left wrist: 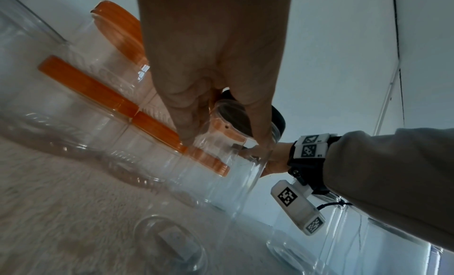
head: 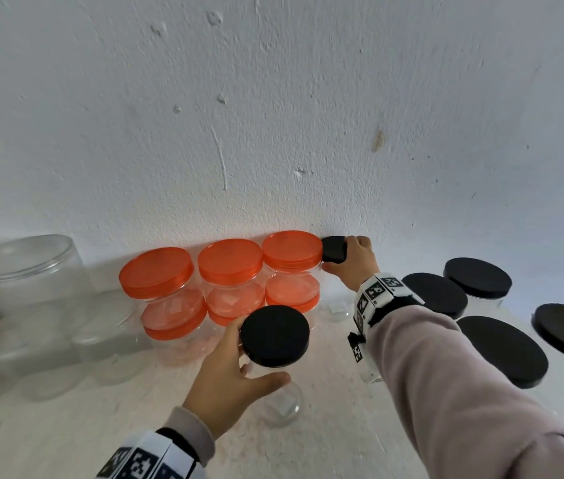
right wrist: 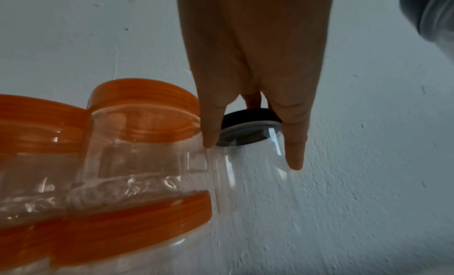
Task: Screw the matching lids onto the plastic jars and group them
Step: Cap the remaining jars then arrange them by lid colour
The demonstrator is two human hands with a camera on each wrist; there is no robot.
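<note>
Right hand (head: 354, 261) gripped a small black-lidded jar (right wrist: 248, 143) by its top, against the wall just right of the stacked orange-lidded jars (head: 228, 271). Left hand (head: 228, 371) curled round another black-lidded jar (head: 275, 335) in front. Best set each down upright, clear of the orange stack. Jars were clear plastic, lids matte black.

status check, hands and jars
Left hand grips black-lidded jar. Right hand grips small black-lidded jar beside orange-lidded stack. Nothing blocking.
</note>
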